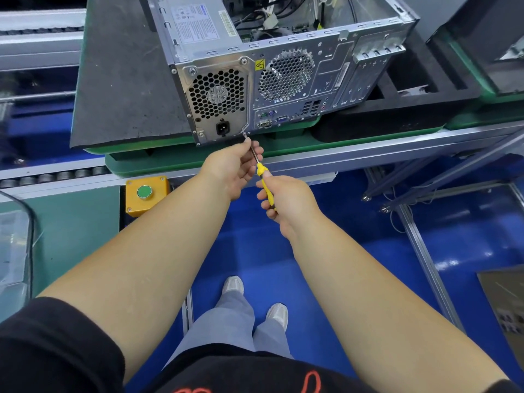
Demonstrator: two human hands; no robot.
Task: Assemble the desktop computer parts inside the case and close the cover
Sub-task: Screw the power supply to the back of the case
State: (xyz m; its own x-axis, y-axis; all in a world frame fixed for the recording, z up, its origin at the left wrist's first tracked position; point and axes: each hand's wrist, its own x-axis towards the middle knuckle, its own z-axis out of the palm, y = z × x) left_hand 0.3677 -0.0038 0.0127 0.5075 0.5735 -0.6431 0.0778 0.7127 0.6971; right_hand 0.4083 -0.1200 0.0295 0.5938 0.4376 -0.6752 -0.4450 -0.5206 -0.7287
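Computer case (pixel 283 66) lies open on the counter (pixel 127 80), rear panel facing the person; right hand (pixel 286 202) grip clenched on yellow screwdriver (pixel 265 185), left hand (pixel 235 168) pinching its shaft, tip at the power supply (pixel 218 100) corner screw (pixel 245 134).

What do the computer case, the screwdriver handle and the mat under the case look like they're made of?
Computer case: bare sheet metal, probably steel, judging by its silvery sheen, stamped slots and punched fan grilles.
Screwdriver handle: glossy yellow, likely plastic; the shaft looks like metal.
Mat: dull black with a speckled surface, perhaps rubber or foam; hard to tell.
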